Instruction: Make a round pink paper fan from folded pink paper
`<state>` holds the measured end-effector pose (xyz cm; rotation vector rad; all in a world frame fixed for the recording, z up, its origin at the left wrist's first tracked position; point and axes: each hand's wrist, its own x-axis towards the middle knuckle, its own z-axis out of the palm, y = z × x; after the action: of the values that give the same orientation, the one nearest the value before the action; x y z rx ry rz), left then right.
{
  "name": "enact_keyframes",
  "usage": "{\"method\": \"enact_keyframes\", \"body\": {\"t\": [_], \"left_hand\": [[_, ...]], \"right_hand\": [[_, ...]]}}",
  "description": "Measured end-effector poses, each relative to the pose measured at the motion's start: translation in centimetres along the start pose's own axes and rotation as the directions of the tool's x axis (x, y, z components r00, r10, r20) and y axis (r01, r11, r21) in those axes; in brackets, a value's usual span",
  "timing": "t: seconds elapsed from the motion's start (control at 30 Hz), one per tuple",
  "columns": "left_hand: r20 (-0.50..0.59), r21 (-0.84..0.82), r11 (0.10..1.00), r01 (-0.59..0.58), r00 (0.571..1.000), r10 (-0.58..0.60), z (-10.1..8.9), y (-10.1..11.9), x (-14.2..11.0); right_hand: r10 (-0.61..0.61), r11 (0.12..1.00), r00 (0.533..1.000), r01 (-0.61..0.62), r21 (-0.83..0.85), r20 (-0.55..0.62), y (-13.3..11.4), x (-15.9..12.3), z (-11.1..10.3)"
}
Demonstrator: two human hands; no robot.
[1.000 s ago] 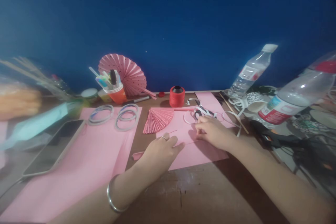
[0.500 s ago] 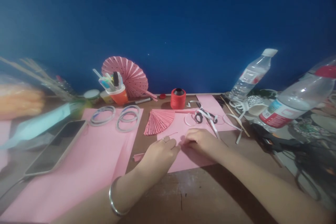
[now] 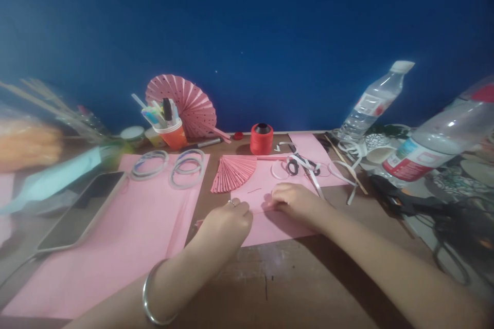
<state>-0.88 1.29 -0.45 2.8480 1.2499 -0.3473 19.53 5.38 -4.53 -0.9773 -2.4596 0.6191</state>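
My left hand [image 3: 227,221] is closed, its fingers curled down over a pink sheet of paper [image 3: 281,223]. The end of a narrow folded pink paper piece [image 3: 198,223] sticks out on its left side. My right hand [image 3: 295,203] is pinched over the same sheet, a short gap to the right. A thin reddish line runs between the two hands; I cannot tell whether it is thread or a paper edge. A short dark thread [image 3: 254,190] shows just beyond them. Behind lies a pleated pink paper fan [image 3: 234,172]. What the fingertips hold is hidden.
A red thread spool [image 3: 261,140] stands at the back. Scissors [image 3: 304,163] lie among white ribbon. Tape rolls [image 3: 188,168] and a phone [image 3: 83,211] are on the left; plastic bottles [image 3: 419,151] stand right. A round pink fan [image 3: 185,103] leans behind an orange pen cup [image 3: 172,135].
My left hand has moved left, away from my right hand, widening the gap between them. My right hand has hardly moved. The view has shifted slightly.
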Motion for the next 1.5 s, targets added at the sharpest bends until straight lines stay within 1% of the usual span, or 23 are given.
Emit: {"method": "enact_keyframes", "body": {"t": [0.13,0.4,0.53,0.67,0.73,0.83,0.93,1.07,1.2,1.27,1.37,1.43,1.5], "left_hand": [[-0.062,-0.055,0.997,-0.052,0.997,0.048,0.1,-0.9,0.2],[-0.124,-0.11,0.993,-0.031,0.992,0.018,1.3,-2.1,-0.3],[-0.123,-0.116,0.992,-0.053,0.992,0.038,0.8,-2.4,-0.7],[-0.087,-0.126,0.99,-0.069,0.995,0.059,0.1,-3.2,-1.7],[-0.076,-0.122,0.991,-0.053,0.996,0.044,0.2,-3.7,-2.4],[-0.09,-0.098,0.995,-0.021,0.996,0.013,0.9,-4.5,-3.4],[-0.131,-0.101,0.995,-0.026,0.991,0.012,1.6,-5.3,-4.3],[-0.213,-0.145,0.989,-0.034,0.977,0.002,2.4,-6.2,-5.4],[-0.274,-0.174,0.984,-0.034,0.962,-0.015,3.0,-6.5,-5.9],[-0.259,-0.167,0.986,-0.016,0.966,-0.028,2.9,-6.3,-5.8],[-0.179,-0.159,0.985,0.067,0.979,-0.096,2.1,-5.8,-5.1],[-0.138,-0.189,0.975,0.114,0.98,-0.142,1.5,-5.4,-4.3],[-0.121,-0.259,0.956,0.138,0.977,-0.174,1.0,-5.1,-3.6]], "right_hand": [[-0.007,0.997,1.0,0.006,-0.076,-0.008,0.4,-0.1,0.0],[0.006,0.997,1.0,-0.007,-0.074,-0.006,-0.1,-0.2,-0.2],[0.009,0.998,1.0,-0.01,-0.056,-0.018,0.1,-0.2,-0.1],[0.013,1.0,1.0,-0.013,-0.021,-0.008,0.4,-0.3,0.0],[0.02,1.0,1.0,-0.02,0.003,-0.011,0.5,-0.3,0.0],[0.038,0.999,0.999,-0.037,0.03,-0.018,0.5,-0.3,0.1],[0.042,0.998,0.999,-0.042,0.04,-0.014,0.4,-0.3,0.1],[0.058,0.997,0.998,-0.058,0.041,-0.018,0.3,-0.4,0.0],[0.089,0.995,0.996,-0.089,0.034,-0.015,0.1,-0.5,-0.1],[0.094,0.995,0.996,-0.094,0.022,-0.008,0.0,-0.5,-0.2],[0.084,0.996,0.996,-0.084,-0.014,-0.001,-0.4,-0.5,-0.4],[0.08,0.994,0.997,-0.081,-0.067,-0.012,-0.9,-0.6,-0.4],[0.075,0.986,0.997,-0.078,-0.149,-0.028,-1.5,-0.6,-0.3]]}}
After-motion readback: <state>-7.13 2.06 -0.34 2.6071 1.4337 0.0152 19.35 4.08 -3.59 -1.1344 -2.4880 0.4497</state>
